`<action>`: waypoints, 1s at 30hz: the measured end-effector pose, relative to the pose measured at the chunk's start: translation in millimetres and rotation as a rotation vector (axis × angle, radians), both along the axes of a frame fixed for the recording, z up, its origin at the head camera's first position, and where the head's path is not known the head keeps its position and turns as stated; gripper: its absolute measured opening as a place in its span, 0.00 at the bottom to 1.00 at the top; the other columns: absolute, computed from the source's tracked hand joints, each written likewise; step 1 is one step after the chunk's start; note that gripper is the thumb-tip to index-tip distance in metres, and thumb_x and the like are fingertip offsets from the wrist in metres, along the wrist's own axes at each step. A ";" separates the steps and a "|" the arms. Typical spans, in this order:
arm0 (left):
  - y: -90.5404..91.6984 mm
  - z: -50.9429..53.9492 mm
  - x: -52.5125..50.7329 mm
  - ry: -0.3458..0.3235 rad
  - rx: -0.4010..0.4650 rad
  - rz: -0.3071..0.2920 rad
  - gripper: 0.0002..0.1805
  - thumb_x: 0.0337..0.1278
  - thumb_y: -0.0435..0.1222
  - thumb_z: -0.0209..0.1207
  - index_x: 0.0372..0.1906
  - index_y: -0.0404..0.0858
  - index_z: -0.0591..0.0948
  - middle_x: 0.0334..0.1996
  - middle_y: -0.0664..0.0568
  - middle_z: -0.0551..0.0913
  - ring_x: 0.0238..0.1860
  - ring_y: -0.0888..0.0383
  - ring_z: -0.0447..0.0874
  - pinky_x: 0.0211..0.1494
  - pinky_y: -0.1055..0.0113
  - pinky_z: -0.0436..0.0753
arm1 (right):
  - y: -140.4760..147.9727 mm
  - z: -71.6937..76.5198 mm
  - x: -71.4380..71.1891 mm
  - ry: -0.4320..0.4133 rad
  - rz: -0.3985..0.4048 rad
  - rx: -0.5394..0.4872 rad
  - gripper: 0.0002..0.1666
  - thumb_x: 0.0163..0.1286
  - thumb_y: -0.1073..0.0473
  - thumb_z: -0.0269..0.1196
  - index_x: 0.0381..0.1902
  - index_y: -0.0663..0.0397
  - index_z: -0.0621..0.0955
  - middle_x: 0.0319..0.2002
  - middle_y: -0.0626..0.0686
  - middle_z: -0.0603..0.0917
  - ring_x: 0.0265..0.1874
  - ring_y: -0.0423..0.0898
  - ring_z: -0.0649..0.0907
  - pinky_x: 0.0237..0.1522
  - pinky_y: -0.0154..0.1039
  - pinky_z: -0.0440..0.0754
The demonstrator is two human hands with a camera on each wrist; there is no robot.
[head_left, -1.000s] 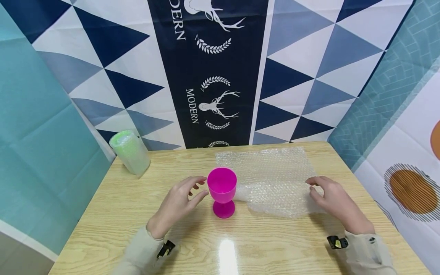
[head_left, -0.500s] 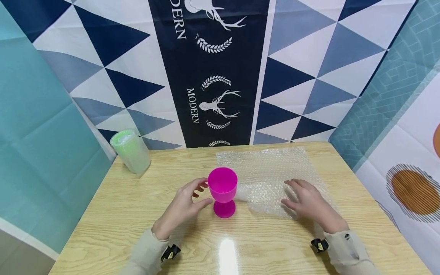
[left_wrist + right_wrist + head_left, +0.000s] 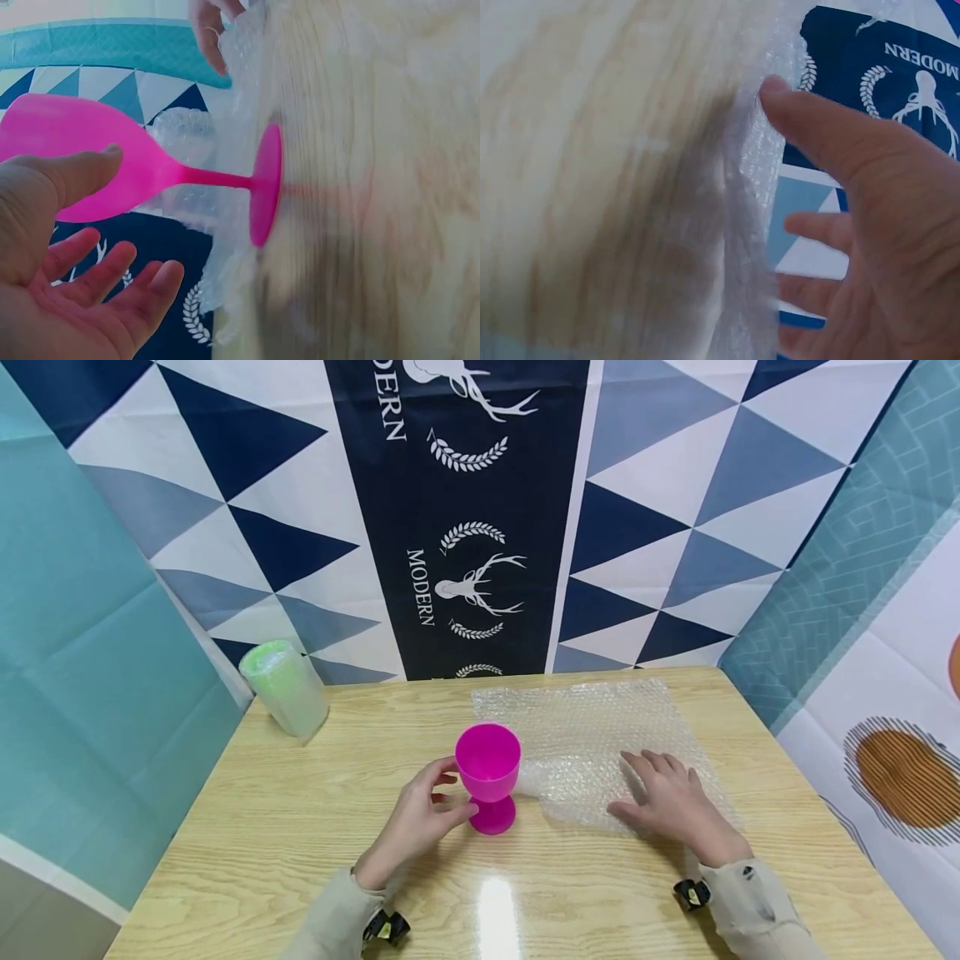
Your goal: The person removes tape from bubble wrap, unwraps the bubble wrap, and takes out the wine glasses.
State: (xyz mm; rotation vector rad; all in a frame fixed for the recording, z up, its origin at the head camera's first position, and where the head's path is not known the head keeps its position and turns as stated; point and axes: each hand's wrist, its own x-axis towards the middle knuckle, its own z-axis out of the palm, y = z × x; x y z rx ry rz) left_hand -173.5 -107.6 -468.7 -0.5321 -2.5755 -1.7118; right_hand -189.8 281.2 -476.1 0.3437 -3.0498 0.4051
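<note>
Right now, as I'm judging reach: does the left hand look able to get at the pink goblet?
Probably yes: the left hand is open close beside the pink goblet, with nothing showing between them; the bubble wrap lies behind it and to the right.

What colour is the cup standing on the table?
The cup is bright pink all over; it shows best in the left wrist view.

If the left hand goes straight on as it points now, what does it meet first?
Probably the goblet, just ahead of the left hand; whether they touch is unclear.
</note>
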 end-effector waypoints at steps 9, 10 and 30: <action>5.9 -5.4 -8.3 -0.188 0.208 0.014 0.33 0.57 0.29 0.71 0.68 0.32 0.73 0.60 0.37 0.80 0.57 0.42 0.82 0.56 0.61 0.88 | 3.0 1.1 2.1 -0.178 -0.070 -0.032 0.58 0.63 0.27 0.67 0.75 0.62 0.67 0.72 0.79 0.62 0.67 0.88 0.59 0.55 0.91 0.56; 6.4 -6.7 -8.8 -0.202 0.218 0.015 0.33 0.57 0.28 0.70 0.68 0.31 0.73 0.59 0.37 0.80 0.57 0.43 0.83 0.55 0.62 0.88 | 3.0 1.8 1.8 -0.196 -0.072 -0.039 0.58 0.63 0.27 0.66 0.75 0.62 0.66 0.73 0.79 0.60 0.67 0.88 0.58 0.55 0.91 0.56; 21.6 -27.7 -13.6 -0.293 0.318 0.087 0.25 0.58 0.26 0.68 0.61 0.29 0.79 0.54 0.37 0.82 0.56 0.44 0.86 0.55 0.61 0.88 | 0.0 8.4 -0.4 -0.284 -0.097 -0.026 0.60 0.62 0.25 0.65 0.77 0.61 0.65 0.75 0.78 0.57 0.70 0.86 0.55 0.58 0.89 0.55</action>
